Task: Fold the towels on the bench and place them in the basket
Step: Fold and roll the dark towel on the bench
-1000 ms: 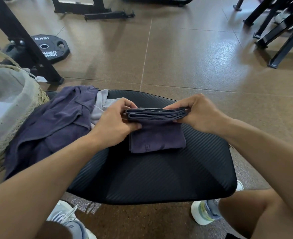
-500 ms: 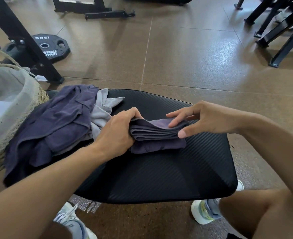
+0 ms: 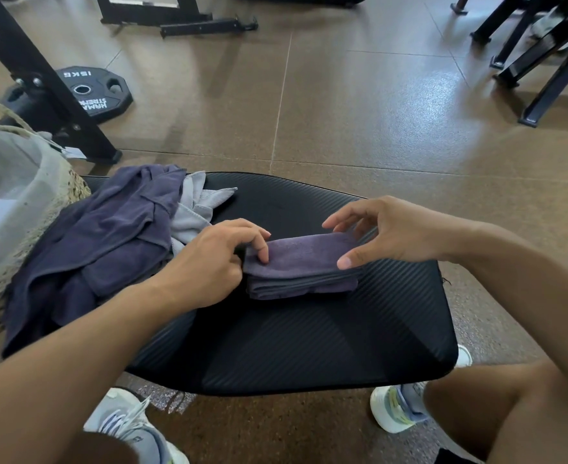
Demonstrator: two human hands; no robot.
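Folded purple towel (image 3: 301, 264) sits mid-bench (image 3: 309, 346), layers stacked. Left hand (image 3: 214, 259) pinches its left end, fingers curled over the edge. Right hand (image 3: 381, 234) hovers over the right end, fingers spread and loose, gripping nothing. Unfolded navy towel (image 3: 102, 242) and grey towel (image 3: 194, 211) are heaped left, against the basket (image 3: 18, 202).

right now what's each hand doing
Left hand: fingers curled on the left end of the folded towel, holding it.
Right hand: open, spread above the towel.
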